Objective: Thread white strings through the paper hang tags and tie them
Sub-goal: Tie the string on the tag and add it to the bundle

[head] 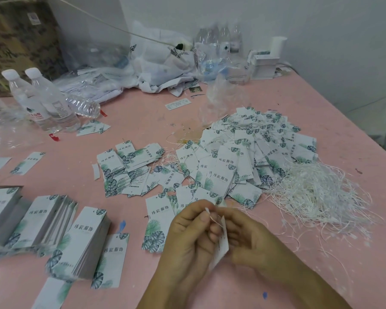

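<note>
Paper tag (pixel 222 243) edge-on between hands, its hole hidden.

"纬宸服饰" on hang tags (pixel 223 169), "HOTEL" on bag (pixel 183 53)

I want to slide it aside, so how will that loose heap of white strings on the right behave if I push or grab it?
The heap of white strings looks thin and limp, so it would probably flop and drag rather than slide whole. Strands cross and tangle, so grabbing some likely lifts a clump. It seems very light; stray ends already trail over the pink table.
</note>
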`<state>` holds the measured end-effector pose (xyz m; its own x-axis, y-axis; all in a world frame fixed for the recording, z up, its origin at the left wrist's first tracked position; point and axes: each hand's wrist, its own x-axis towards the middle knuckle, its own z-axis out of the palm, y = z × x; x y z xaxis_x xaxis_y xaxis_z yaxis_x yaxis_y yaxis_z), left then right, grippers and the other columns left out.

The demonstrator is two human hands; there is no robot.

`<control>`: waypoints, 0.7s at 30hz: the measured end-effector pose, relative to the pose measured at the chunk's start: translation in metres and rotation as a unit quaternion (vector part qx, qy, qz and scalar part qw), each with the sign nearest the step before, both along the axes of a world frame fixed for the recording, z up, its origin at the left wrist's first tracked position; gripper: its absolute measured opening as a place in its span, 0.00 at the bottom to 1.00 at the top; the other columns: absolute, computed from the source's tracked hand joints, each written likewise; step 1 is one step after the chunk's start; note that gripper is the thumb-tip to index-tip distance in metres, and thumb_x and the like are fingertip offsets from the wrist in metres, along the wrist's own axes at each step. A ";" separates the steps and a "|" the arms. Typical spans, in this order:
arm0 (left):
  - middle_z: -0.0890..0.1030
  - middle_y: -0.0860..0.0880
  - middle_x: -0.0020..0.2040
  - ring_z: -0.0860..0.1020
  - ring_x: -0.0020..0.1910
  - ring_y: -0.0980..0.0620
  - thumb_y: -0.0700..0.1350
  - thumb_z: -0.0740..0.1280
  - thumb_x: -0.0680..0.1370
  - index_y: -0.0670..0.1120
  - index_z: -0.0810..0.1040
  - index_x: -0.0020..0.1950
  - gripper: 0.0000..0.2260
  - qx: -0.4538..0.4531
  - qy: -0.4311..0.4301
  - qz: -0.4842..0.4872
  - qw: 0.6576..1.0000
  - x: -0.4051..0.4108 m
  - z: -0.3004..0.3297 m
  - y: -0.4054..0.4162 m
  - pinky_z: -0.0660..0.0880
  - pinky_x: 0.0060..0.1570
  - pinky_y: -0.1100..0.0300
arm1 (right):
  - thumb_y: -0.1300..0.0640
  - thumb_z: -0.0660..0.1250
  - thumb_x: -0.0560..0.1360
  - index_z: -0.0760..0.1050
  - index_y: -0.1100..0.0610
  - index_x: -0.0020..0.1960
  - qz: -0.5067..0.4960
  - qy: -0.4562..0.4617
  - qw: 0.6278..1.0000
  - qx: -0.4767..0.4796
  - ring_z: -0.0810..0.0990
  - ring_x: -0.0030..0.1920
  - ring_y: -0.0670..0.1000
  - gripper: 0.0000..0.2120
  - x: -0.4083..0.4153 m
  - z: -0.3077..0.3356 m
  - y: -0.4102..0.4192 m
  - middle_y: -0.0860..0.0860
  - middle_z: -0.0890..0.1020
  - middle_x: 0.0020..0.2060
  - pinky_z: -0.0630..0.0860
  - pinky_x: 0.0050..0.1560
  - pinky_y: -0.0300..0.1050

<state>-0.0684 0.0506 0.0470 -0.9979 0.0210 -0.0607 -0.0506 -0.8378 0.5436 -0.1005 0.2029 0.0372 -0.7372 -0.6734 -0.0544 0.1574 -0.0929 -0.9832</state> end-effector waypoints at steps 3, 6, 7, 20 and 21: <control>0.80 0.47 0.35 0.77 0.29 0.56 0.40 0.84 0.59 0.43 0.85 0.41 0.15 0.031 -0.004 0.013 0.999 -0.002 0.002 -0.006 0.77 0.31 0.68 | 0.61 0.73 0.70 0.77 0.46 0.64 0.006 0.008 0.999 0.050 0.80 0.60 0.50 0.24 0.003 -0.001 -0.004 0.51 0.83 0.58 0.76 0.57 0.42; 0.79 0.49 0.35 0.76 0.30 0.57 0.40 0.84 0.60 0.44 0.84 0.42 0.15 0.045 0.000 0.041 0.998 -0.007 0.001 -0.012 0.75 0.29 0.68 | 0.56 0.74 0.70 0.80 0.55 0.59 0.006 -0.021 0.997 0.074 0.83 0.51 0.55 0.17 0.002 -0.005 -0.003 0.60 0.84 0.52 0.78 0.54 0.53; 0.79 0.49 0.36 0.75 0.30 0.57 0.40 0.84 0.59 0.45 0.84 0.42 0.16 0.047 -0.001 0.056 0.997 -0.009 0.000 -0.015 0.75 0.28 0.68 | 0.55 0.74 0.70 0.81 0.56 0.58 0.001 -0.029 0.996 0.079 0.83 0.50 0.56 0.16 0.002 -0.005 -0.002 0.61 0.84 0.51 0.78 0.53 0.54; 0.84 0.48 0.35 0.78 0.33 0.57 0.35 0.71 0.76 0.50 0.85 0.46 0.10 -0.412 -0.035 0.165 0.895 0.003 -0.012 0.011 0.76 0.35 0.66 | 0.63 0.67 0.71 0.83 0.61 0.55 -0.180 -0.210 0.939 -0.205 0.85 0.45 0.57 0.13 -0.010 0.003 0.003 0.65 0.83 0.52 0.82 0.41 0.49; 0.84 0.47 0.36 0.79 0.34 0.56 0.33 0.70 0.76 0.50 0.86 0.46 0.11 -0.411 -0.035 0.156 0.897 0.004 -0.012 0.017 0.76 0.35 0.65 | 0.62 0.66 0.71 0.83 0.60 0.55 -0.196 -0.201 0.939 -0.196 0.85 0.47 0.58 0.14 -0.010 0.002 0.001 0.65 0.83 0.52 0.82 0.43 0.50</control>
<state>-0.0641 0.0674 0.0351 -0.9407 -0.3391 0.0105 0.0593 -0.1338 0.9892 -0.1102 0.2039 0.0389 -0.9060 -0.3800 -0.1864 0.3866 -0.5637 -0.7299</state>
